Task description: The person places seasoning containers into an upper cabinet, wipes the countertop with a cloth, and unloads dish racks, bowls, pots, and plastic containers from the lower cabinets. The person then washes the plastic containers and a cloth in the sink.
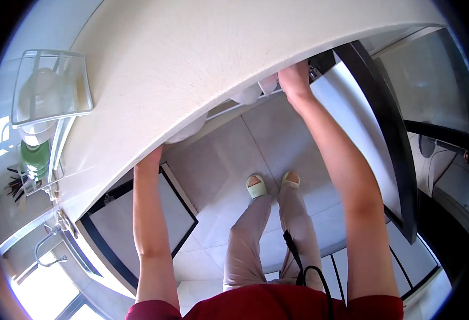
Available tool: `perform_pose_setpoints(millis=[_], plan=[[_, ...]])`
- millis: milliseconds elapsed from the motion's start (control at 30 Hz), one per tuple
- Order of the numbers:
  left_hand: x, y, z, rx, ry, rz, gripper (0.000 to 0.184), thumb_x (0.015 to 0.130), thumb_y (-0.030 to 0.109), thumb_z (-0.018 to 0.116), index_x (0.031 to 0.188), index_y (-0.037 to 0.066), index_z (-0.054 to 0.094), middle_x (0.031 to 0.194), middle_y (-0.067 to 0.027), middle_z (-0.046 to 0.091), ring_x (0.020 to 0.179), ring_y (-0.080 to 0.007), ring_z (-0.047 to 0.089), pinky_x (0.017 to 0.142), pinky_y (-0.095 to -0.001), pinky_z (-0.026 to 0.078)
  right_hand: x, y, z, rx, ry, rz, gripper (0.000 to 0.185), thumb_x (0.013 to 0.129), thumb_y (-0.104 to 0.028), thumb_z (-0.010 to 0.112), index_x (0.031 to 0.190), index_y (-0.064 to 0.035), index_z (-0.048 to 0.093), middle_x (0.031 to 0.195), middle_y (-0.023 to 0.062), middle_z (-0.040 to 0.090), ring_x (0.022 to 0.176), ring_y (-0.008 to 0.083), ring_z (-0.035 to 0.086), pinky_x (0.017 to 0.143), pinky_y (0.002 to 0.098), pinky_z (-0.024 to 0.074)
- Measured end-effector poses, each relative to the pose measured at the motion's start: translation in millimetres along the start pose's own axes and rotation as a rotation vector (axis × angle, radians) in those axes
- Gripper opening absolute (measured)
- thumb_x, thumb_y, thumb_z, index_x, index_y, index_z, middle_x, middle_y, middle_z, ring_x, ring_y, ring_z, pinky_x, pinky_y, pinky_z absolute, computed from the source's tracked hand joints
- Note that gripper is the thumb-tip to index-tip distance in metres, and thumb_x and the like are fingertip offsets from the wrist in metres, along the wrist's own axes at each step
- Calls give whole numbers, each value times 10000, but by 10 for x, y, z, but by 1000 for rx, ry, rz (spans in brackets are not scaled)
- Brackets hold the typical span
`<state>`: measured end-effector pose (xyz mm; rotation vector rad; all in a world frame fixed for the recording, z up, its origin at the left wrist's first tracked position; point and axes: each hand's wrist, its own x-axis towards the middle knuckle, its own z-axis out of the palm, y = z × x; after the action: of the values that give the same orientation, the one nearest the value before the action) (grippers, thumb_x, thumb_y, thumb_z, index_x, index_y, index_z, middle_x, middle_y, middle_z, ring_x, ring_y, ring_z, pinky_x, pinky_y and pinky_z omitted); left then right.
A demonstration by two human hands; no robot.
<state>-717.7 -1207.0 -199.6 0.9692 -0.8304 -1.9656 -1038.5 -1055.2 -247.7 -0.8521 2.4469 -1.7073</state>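
Observation:
Both my arms reach under the pale countertop (234,48) into an open lower cabinet. My left hand (150,156) is at the left, its fingers hidden by the counter's edge. White rounded pieces that look like dishes (189,130) show beside it. My right hand (294,77) is at the right, close to a pinkish-white piece (268,84) and another white rounded dish (247,95); its fingers are mostly hidden, so I cannot tell whether it grips anything. A white rail (226,109) runs below the dishes, between the two hands.
Cabinet doors with dark edges stand open at the left (154,218) and right (376,122). On the counter's left are a clear bin (53,85), a green container (35,157) and a faucet (50,261). My slippered feet (256,186) stand on the tiled floor (213,176).

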Motion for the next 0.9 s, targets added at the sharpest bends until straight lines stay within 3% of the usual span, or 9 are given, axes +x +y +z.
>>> perform_pose_setpoints(millis=[133, 300, 433, 567, 733, 800, 900], plan=[[-445, 36, 188, 226, 114, -41, 658, 878, 535, 413, 1360, 98, 311, 1370, -71, 367, 1276, -245, 329, 1041, -390, 299, -277, -282, -280, 10, -111, 187, 200, 854, -181, 500, 875, -13, 607, 732, 216, 594, 683, 387, 573, 615, 429, 453], [-1034, 113, 232, 158, 177, -60, 644, 899, 549, 370, 1348, 90, 331, 1352, -78, 390, 1259, -242, 354, 1034, -399, 312, -833, -421, -594, 117, -129, 202, 216, 893, -171, 481, 904, 7, 602, 677, 169, 584, 582, 292, 560, 560, 364, 440], [-1684, 185, 288, 197, 224, -137, 752, 860, 637, 358, 1376, 94, 285, 1389, -71, 337, 1280, -235, 309, 1056, -387, 252, -1337, -660, -1077, 132, -269, 475, 210, 903, -167, 492, 906, 14, 599, 660, 139, 552, 539, 217, 487, 520, 331, 399], [-2348, 306, 297, 195, 258, -269, 779, 851, 658, 349, 1384, 95, 266, 1401, -76, 315, 1286, -239, 299, 1061, -393, 238, -1766, -904, -1567, 93, -238, 420, 207, 908, -164, 495, 904, 18, 593, 640, 130, 535, 530, 183, 457, 511, 317, 383], [-3127, 681, 513, 143, 250, -318, 775, 854, 657, 341, 1378, 89, 274, 1389, -85, 334, 1275, -242, 319, 1054, -400, 254, -1910, -1634, -2284, 109, -251, 471, 191, 907, -143, 490, 909, 21, 589, 625, 115, 517, 538, 134, 436, 518, 286, 373], [-3347, 913, 704, 145, 239, -318, 771, 858, 654, 329, 1375, 85, 278, 1387, -91, 338, 1272, -243, 324, 1044, -401, 278, -1837, -2028, -2593, 30, -384, 570, 199, 913, -139, 478, 919, 23, 594, 620, 72, 505, 551, 97, 416, 527, 256, 368], [-3623, 1319, 953, 147, 192, -346, 763, 864, 651, 314, 1370, 80, 288, 1379, -94, 351, 1267, -246, 333, 1043, -399, 281, -1760, -2500, -2949, 160, -339, 582, 215, 923, -152, 469, 944, 22, 593, 625, 13, 496, 553, 78, 406, 508, 243, 354]])
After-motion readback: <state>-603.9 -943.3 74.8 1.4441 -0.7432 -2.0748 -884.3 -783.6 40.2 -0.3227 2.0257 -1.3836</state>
